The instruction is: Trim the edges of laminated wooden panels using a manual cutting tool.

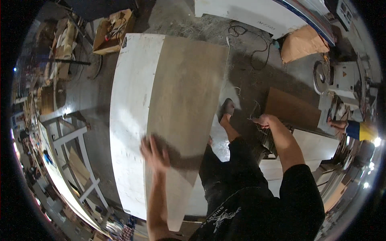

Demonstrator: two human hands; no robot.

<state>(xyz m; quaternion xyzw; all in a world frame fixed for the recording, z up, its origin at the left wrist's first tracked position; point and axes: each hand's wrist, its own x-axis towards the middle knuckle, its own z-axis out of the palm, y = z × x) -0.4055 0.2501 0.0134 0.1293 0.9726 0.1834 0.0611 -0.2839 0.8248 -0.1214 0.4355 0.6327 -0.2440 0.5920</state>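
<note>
A long brown board (pixel 189 80) lies on a wider white panel (pixel 130 100), whose left part shows beyond the board's edge. My left hand (pixel 155 156) is over the seam between board and panel, fingers spread and slightly blurred; whether it presses on the surface I cannot tell. Out to the right, my right hand (pixel 263 121) is closed, away from the board. A thin pale curled strip (pixel 256 107) trails from its fingertips. What the fingers hide inside the hand does not show.
At upper left stands an open wooden box (pixel 113 32) of tools. A black cable (pixel 263 50) and a brown paper sack (pixel 304 43) lie at upper right. A brown sheet (pixel 291 107) rests beyond my right hand; a pale frame (pixel 82 160) stands left. Another person (pixel 358 130) is at far right.
</note>
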